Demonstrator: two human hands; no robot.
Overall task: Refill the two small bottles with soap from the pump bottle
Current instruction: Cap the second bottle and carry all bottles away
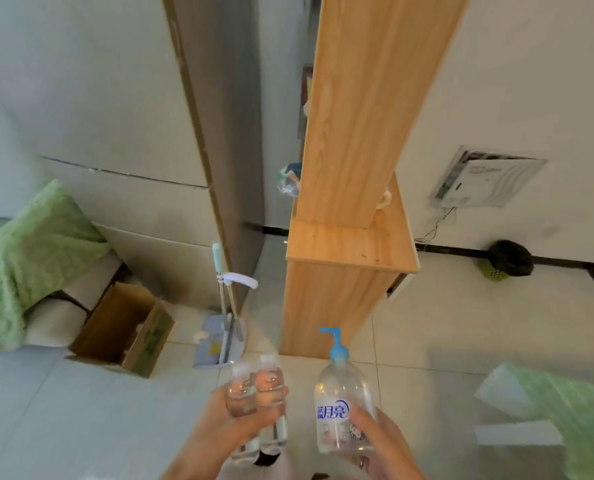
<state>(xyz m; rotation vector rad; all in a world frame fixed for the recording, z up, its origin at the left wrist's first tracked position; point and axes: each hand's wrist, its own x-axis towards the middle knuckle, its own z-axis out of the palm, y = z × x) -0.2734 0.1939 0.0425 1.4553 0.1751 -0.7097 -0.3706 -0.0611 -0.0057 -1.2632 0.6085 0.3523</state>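
Carrying step: two small bottles point(256, 393) gripped together in left hand point(219, 427), pump bottle point(340, 400) held upright in right hand point(382, 441). Caps seemingly on, blurred. Next: surface needed, bottles set down, caps removed.

Wooden shelf point(351, 244), cardboard box point(122, 330), dustpan point(219, 344), black bin point(510, 259).

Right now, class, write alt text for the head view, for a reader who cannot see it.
A person's left hand grips two small clear bottles side by side, and the right hand holds a pump bottle with a blue pump, above a tiled floor. Behind stand a wooden shelf unit, a cardboard box and a dustpan.
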